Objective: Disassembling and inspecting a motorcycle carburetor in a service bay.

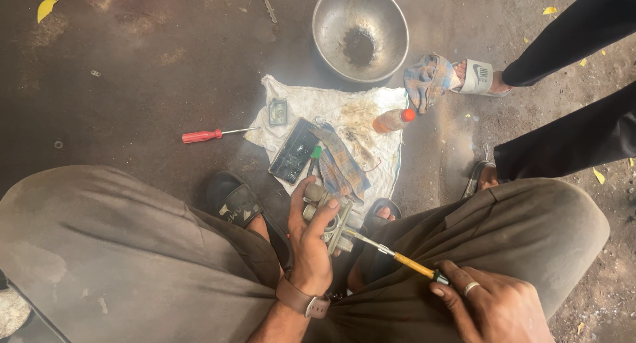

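Left hand [310, 240] closed round a grey metal engine part [329, 218], held between the knees above the dirty white cloth [311, 108] on the floor; right hand [487, 303] gripping a yellow-handled screwdriver [397, 255], tip touching the part; red-handled screwdriver [215, 135] left of the cloth

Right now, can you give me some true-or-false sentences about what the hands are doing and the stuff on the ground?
1. The left hand grips a grey metal part. True.
2. The right hand holds a red-handled screwdriver. False: it holds a yellow-handled screwdriver; the red-handled screwdriver lies alone on the ground.
3. The yellow-handled screwdriver's tip points at the metal part. True.
4. The metal bowl sits on the white cloth. False: it stands on the ground just beyond the cloth.
5. A small bottle with an orange cap lies on the cloth. True.
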